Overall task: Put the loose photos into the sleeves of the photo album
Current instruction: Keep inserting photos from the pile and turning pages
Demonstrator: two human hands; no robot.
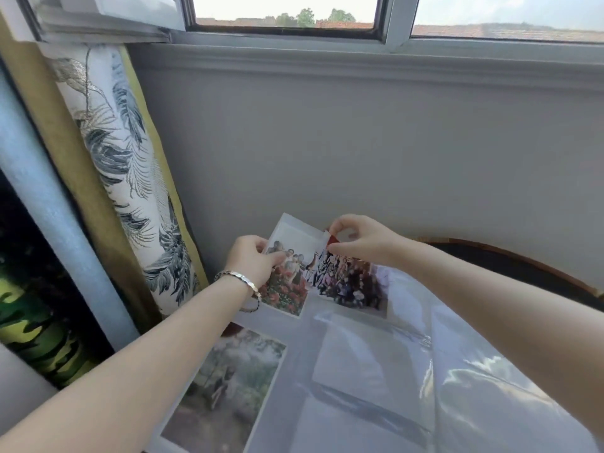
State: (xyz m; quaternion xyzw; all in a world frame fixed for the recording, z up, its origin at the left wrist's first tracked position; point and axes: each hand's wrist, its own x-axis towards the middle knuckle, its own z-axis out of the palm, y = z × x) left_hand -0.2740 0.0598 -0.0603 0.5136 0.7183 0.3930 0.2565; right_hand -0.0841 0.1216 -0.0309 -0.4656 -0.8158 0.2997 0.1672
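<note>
Pinching the top edge of a translucent sleeve (294,228) between thumb and forefinger, the person's right hand (356,238) is holding a narrow grip, the remaining fingers curling loosely above. The red upper corner of a crowded group photo (349,282) is sitting right at those fingertips, and whether the pinch is also catching the photo itself cannot be told.

Just to the left, the left hand (258,259) is gripping a flower photo (284,289), a group of people standing behind red blooms. The thumb is pressing on its front and the fingers are curling behind its left edge. The picture is lying tilted, its upper part appearing to sit behind the cloudy plastic of the raised sleeve while its lower corner is reaching down onto the page. The two photos are meeting edge to edge between the hands.

Both are resting at the far end of the open photo album (369,364), whose glossy plastic pages are spreading toward the camera and catching reflections of sky. A garden photo (228,377), showing figures among greenery, is lying in a sleeve at the page's near left.

A silver bracelet (238,277) is circling the left wrist. A leaf-print curtain (130,174) is hanging at the left beside a grey wall (359,142), beneath a window (284,14) showing trees and rooftops. A dark round surface (523,266) with a brown rim is showing behind the right forearm.
</note>
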